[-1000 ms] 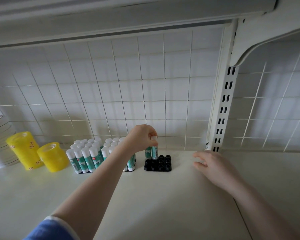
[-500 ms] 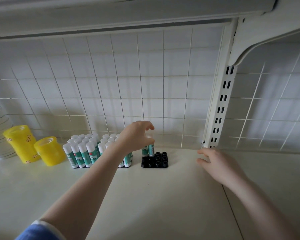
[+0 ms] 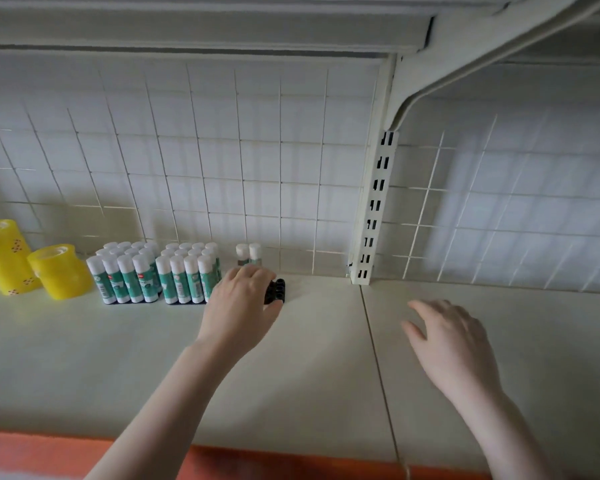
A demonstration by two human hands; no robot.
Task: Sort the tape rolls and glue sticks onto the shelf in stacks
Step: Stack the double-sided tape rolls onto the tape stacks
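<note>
Two full blocks of green-and-white glue sticks (image 3: 153,273) stand in black holders on the cream shelf (image 3: 118,358). To their right a black holder tray (image 3: 277,289) carries two glue sticks (image 3: 248,253) at its back. My left hand (image 3: 241,303) lies palm down over the tray's front with relaxed fingers, holding nothing. My right hand (image 3: 447,336) hovers open above the shelf to the right. Two stacks of yellow tape rolls (image 3: 32,261) stand at the far left.
A white wire-grid back panel (image 3: 222,168) runs behind everything. A slotted upright post (image 3: 374,209) and a bracket split the shelf into two bays. An orange strip (image 3: 49,452) runs along the shelf's front edge. The upper shelf hangs overhead.
My left hand let go of the glue stick it was setting in the tray and dropped down in front of it. My right hand slid back and to the right.
</note>
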